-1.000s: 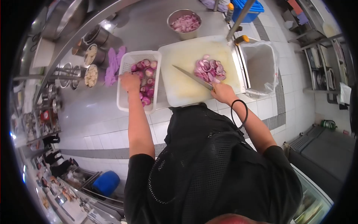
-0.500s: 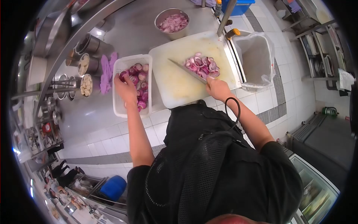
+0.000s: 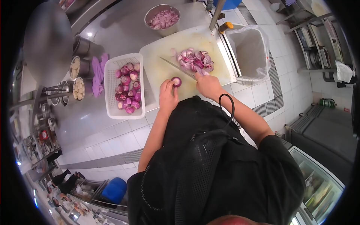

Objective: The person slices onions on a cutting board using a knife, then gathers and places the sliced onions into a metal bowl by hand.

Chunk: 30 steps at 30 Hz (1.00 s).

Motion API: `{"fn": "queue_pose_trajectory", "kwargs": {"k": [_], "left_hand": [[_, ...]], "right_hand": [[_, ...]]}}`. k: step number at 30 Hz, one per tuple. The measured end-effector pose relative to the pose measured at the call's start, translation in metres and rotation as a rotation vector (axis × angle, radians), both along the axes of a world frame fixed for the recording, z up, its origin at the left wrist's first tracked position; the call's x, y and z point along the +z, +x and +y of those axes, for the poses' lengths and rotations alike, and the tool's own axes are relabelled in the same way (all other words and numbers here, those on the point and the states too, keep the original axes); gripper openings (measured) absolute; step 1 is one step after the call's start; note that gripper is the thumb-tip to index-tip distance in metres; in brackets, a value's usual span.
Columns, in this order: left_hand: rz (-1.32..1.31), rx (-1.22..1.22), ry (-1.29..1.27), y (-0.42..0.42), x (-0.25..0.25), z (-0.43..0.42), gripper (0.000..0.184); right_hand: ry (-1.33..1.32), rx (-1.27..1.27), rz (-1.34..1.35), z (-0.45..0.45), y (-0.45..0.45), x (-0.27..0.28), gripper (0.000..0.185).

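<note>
My left hand (image 3: 168,96) is closed on a red onion (image 3: 176,81) over the near left part of the white cutting board (image 3: 157,56). In my right hand (image 3: 208,87) is the handle of a kitchen knife (image 3: 176,66), its blade pointing to the far left across the board. A pile of sliced red onion (image 3: 197,60) lies just beyond the blade. Left of the board stands a white plastic basket (image 3: 111,75) with several whole red onions (image 3: 128,87) in it.
Behind the board is a metal bowl (image 3: 173,30) of cut onion. A lined bin (image 3: 249,52) stands to the right. Purple gloves (image 3: 99,73) lie left of the basket, near metal containers of pale pieces (image 3: 78,89). A blurred grey shape (image 3: 48,41) fills the upper left.
My left hand has moved right from the basket to the board with a red onion. The knife stays in my right hand, beside the sliced pile. The whole view has shifted slightly.
</note>
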<state>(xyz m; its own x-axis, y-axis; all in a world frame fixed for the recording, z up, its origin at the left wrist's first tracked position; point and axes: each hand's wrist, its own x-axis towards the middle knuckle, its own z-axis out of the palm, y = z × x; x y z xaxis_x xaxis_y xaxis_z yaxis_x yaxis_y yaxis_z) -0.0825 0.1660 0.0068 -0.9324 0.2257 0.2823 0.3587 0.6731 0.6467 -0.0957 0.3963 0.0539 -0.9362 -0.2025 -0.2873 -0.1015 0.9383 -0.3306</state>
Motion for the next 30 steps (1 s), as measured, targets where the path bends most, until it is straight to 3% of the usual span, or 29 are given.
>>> {"fn": "queue_pose_trajectory", "kwargs": {"k": [8,15,19,21,23,24,26,30], "left_hand": [[-0.089,0.016,0.067,-0.021,0.011,0.039,0.029],[-0.089,0.016,0.089,-0.023,0.006,0.037,0.028],[-0.095,-0.031,0.08,-0.027,0.007,0.039,0.024],[0.061,-0.04,0.044,-0.034,0.0,0.048,0.027],[-0.128,-0.115,-0.033,-0.041,-0.001,0.047,0.025],[-0.102,-0.093,-0.051,-0.041,0.002,0.044,0.025],[-0.213,-0.118,0.017,-0.034,0.005,0.04,0.026],[-0.124,-0.146,0.022,-0.025,0.005,0.037,0.026]], "right_hand": [[-0.011,0.051,0.043,0.001,0.017,0.041,0.014],[-0.048,0.072,0.061,-0.025,-0.005,-0.031,0.022],[-0.22,-0.009,0.0,-0.014,-0.011,-0.027,0.025],[-0.148,-0.031,0.08,-0.004,-0.009,-0.027,0.025],[-0.049,-0.021,0.055,0.005,-0.008,-0.021,0.023],[-0.05,0.007,0.073,0.007,-0.006,-0.011,0.022],[-0.067,0.039,0.104,0.004,0.0,-0.005,0.021],[-0.005,-0.012,0.057,-0.001,0.005,-0.027,0.018]]}}
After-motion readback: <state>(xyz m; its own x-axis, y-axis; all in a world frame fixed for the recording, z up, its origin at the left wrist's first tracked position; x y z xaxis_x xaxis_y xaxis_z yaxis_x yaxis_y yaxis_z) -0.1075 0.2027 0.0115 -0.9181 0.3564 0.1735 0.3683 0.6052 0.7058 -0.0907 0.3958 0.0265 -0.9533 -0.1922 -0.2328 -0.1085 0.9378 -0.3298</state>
